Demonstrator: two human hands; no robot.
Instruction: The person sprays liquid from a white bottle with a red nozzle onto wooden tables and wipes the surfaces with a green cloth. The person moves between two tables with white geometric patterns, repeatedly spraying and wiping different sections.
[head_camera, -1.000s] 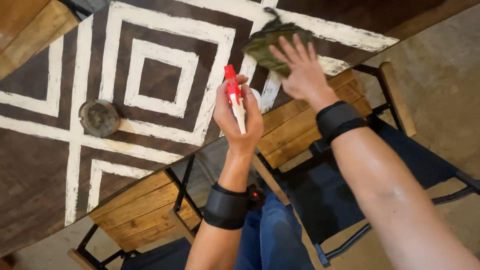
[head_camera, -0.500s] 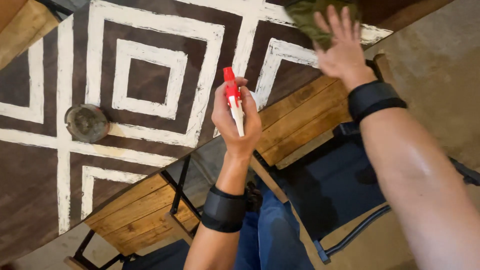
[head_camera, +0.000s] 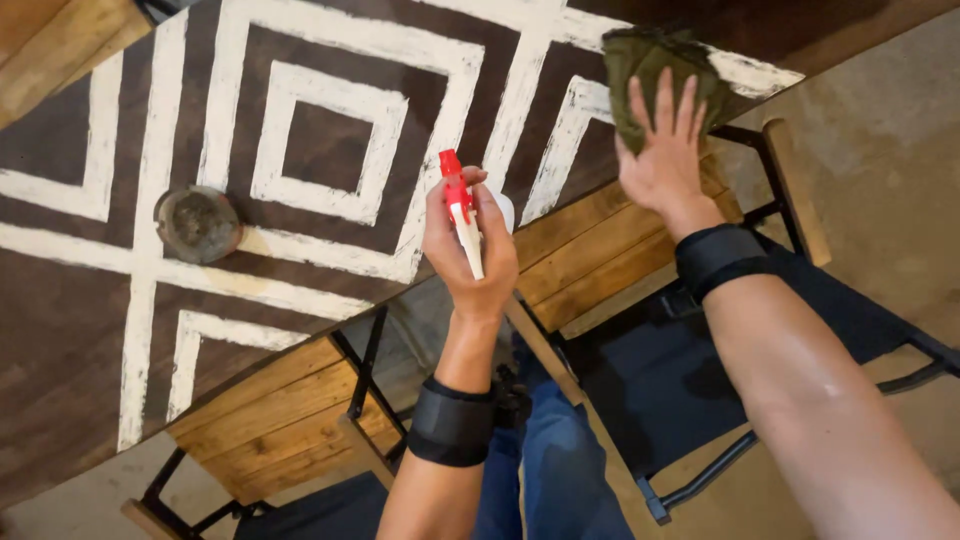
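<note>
The left hand (head_camera: 470, 250) is wrapped closed around a spray bottle with a red nozzle (head_camera: 458, 205), held above the near edge of the dark surface (head_camera: 330, 150) painted with white square patterns. The right hand (head_camera: 662, 150) lies flat, fingers spread, pressing an olive-green cloth (head_camera: 650, 65) onto the surface's far right part. A round, dull metal object (head_camera: 197, 224) sits well to the left. Wooden benches (head_camera: 275, 420) with black frames stand beneath.

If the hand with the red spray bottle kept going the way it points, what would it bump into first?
Probably the dark wooden table with white painted lines: the left hand aims the spray bottle over it. Depth is hard to judge.
</note>
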